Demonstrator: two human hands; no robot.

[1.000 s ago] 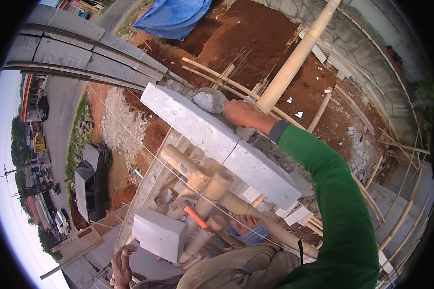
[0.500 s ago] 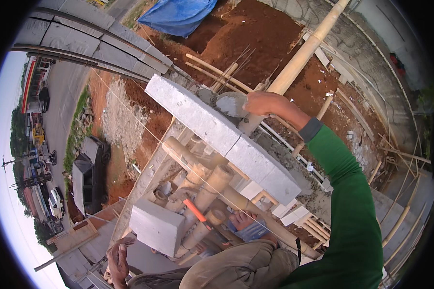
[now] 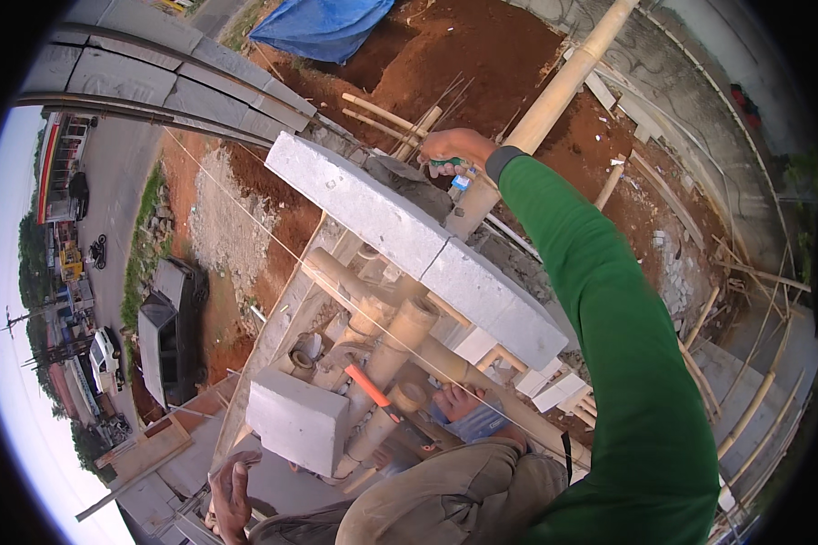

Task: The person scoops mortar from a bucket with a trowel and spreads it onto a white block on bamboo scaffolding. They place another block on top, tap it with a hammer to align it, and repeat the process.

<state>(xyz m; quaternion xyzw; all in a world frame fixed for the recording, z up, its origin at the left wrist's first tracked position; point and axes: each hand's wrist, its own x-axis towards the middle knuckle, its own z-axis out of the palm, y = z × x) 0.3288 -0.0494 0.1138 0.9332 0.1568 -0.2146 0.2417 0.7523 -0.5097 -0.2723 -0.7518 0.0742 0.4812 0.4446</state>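
My right hand is closed round the green handle of a trowel just beyond a row of white blocks. The trowel's blade is hard to tell from the grey mortar behind the blocks. Low on the left, my left hand holds nothing, its fingers apart. Nearest to it is a loose white block resting on the bamboo scaffold. Beside that block lies a tool with an orange and black handle. A taut string runs across this side of the row.
A thick bamboo pole slants up past my right hand. Bamboo poles cross below the row, near my knee. Red soil and a blue tarp lie beyond. A parked dark vehicle stands far below at left.
My right hand has moved left and slightly up with the trowel, turning so its green handle shows. The trowel blade no longer shows plainly. My left hand has shifted slightly right.
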